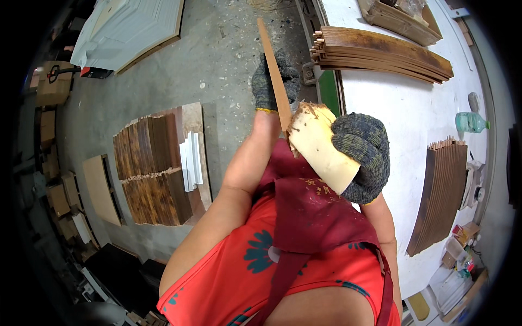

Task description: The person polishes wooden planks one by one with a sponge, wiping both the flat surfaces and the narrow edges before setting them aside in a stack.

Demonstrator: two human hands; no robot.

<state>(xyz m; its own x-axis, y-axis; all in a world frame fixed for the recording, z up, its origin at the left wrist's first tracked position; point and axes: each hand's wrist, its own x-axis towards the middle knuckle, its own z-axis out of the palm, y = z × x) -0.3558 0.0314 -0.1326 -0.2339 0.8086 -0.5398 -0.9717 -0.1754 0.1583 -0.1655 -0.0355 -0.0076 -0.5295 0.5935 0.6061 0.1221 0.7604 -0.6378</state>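
A thin brown wooden strip (276,81) stands out lengthwise in front of me, its near end close to my apron. Round its middle, my left hand (263,89), in a dark grey knitted glove, is closed. My right hand (370,152), gloved the same way, grips a pale yellow foam block (321,144). Brown stains and frayed bits mark the block's far end. That end lies against or right beside the near part of the strip; I cannot tell whether they touch.
To my right, the white table (375,103) bears two stacks of dark slats (380,54) (439,195), a cardboard tray (402,22) and a green plastic bottle (471,123). At left, stacked brown slats (152,168) and white strips (190,163) rest on a floor board. White panels (130,32) stand beyond.
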